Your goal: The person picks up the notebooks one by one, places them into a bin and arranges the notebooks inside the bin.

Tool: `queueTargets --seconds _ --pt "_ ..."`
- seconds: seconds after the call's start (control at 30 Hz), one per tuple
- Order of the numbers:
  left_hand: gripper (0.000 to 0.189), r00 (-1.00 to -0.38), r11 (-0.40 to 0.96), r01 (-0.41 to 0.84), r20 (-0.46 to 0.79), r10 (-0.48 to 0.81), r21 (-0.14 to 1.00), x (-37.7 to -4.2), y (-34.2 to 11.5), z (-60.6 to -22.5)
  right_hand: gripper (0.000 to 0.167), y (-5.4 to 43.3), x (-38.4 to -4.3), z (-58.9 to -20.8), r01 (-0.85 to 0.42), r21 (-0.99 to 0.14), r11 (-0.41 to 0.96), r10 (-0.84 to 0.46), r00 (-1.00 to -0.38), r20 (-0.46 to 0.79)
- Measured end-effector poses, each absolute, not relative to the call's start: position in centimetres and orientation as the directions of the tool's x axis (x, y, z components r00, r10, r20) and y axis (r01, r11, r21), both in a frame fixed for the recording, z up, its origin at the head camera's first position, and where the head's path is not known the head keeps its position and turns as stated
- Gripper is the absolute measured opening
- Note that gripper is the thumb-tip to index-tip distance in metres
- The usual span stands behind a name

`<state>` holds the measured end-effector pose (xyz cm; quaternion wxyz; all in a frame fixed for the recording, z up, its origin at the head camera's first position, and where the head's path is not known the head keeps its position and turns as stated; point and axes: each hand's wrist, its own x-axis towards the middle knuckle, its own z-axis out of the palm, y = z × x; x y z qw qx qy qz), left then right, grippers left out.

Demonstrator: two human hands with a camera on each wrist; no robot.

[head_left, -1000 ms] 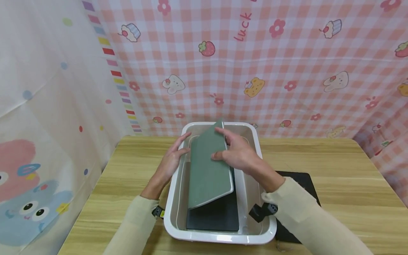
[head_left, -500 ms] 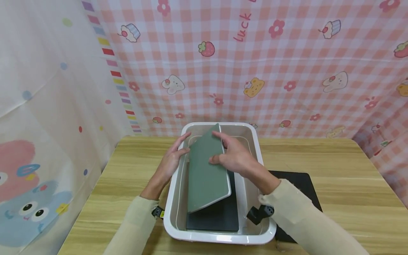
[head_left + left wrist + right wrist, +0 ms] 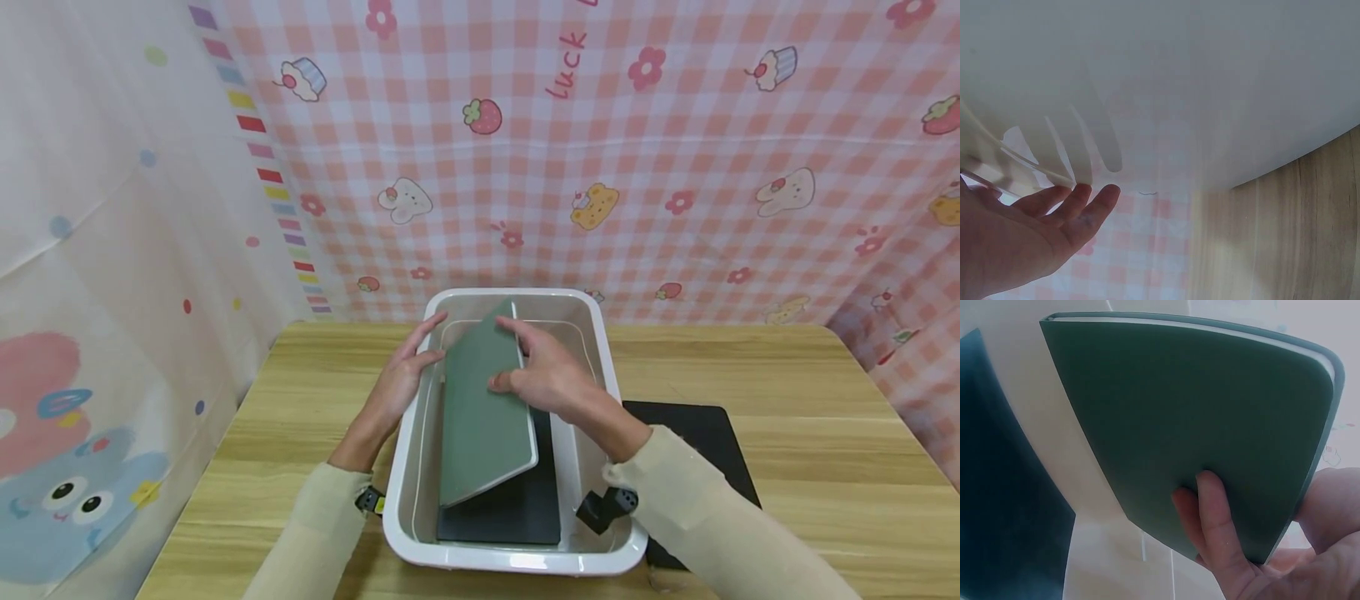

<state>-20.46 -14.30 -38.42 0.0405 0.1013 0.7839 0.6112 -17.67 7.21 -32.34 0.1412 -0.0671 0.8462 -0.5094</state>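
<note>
My right hand [image 3: 551, 373] grips a green hardcover notebook [image 3: 480, 433] by its right long edge. The notebook leans tilted inside a white plastic bin [image 3: 517, 557], its left side low along the bin's left wall. In the right wrist view, fingers [image 3: 1215, 519] lie against one green cover [image 3: 1197, 406], with the thumb on the other side. A flat black notebook or board [image 3: 517, 521] lies on the bin floor, partly hidden beneath the green one. My left hand [image 3: 397, 383] holds the bin's left rim, thumb over it; in the left wrist view its fingertips [image 3: 1109, 192] touch the outer wall.
Another flat black item [image 3: 720, 442] lies on the wooden table [image 3: 795, 417] right of the bin, partly under my right sleeve [image 3: 712, 500]. A pink checked cloth [image 3: 630, 150] hangs behind the table, a white patterned one [image 3: 150, 208] at the left.
The right hand and the green notebook have shifted slightly left and nearer me, lowering the notebook a little in the bin. The left hand stays on the rim.
</note>
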Motion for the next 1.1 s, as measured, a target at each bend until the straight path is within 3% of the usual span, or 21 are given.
queueTargets --seconds 1.1 --pt "0.052 -0.975 0.23 0.103 0.053 0.214 0.968 -20.42 -14.33 -38.51 0.084 6.9 -17.35 -33.03 0.015 -0.86 0.511 -0.253 -0.953 -0.167"
